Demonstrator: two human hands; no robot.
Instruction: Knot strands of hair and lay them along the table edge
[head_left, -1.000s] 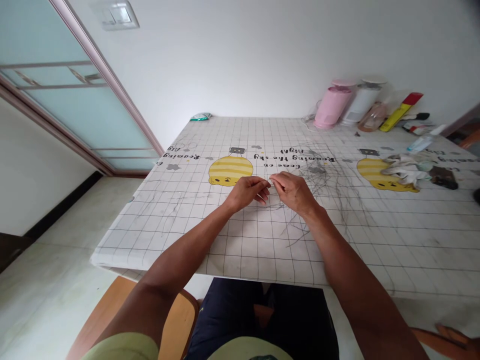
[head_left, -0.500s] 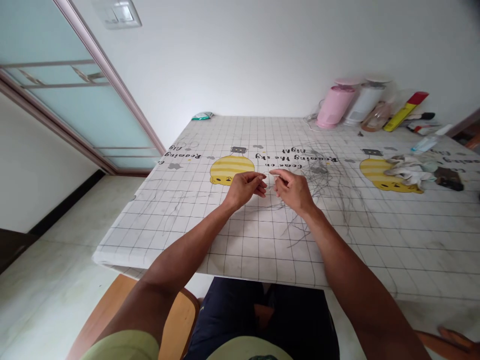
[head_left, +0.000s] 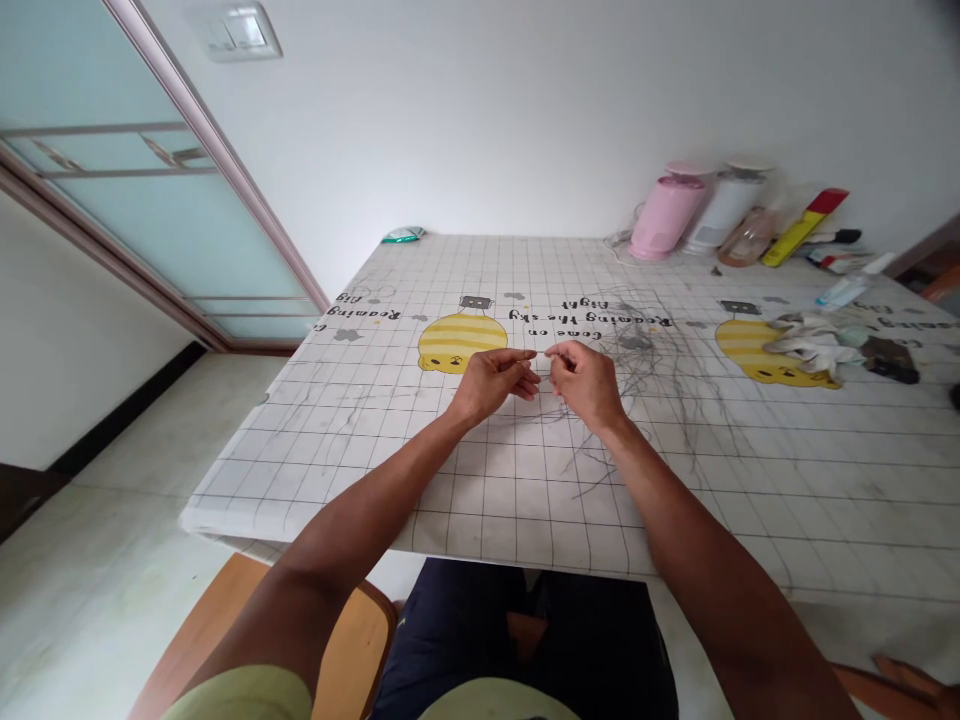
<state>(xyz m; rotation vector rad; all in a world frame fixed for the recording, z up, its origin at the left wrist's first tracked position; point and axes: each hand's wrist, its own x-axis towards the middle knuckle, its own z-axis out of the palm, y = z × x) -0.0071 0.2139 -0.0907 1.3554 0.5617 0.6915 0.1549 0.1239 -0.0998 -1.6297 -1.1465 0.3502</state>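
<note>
Many thin, dark strands [head_left: 646, 368] lie in a loose tangle on the checked table cover [head_left: 517, 505], just beside and beyond my right hand [head_left: 586, 382], some fanning toward the near edge and others trailing out to the right. They look hair-fine and greyish black, densest near the printed lettering; a few fainter ones lie on the left part of the cover. Half a second ago my right index finger stuck out straight; now it is bent back toward the thumb, and the gap to my left hand [head_left: 489, 384] has narrowed. The tangle looks the same as before.

Both hands hold a pinching shape over the cover, tips facing each other and nearly meeting. Whether either pinch is fully closed, or has a strand in it, I cannot tell from my feed; anything between the fingertips is too fine.

Farther out, by the wall on the right, I see a pink cylinder [head_left: 667, 217] beside a white cylinder [head_left: 724, 212], then a pinkish clear bottle [head_left: 748, 238] and a yellow box with a red end [head_left: 804, 230]. A small clear bottle [head_left: 853, 284] is nearer me; its contents are unclear. Crumpled pale cloth [head_left: 817, 342] lies right of the strands, and a green-and-white packet [head_left: 403, 236] sits at the far left corner.
</note>
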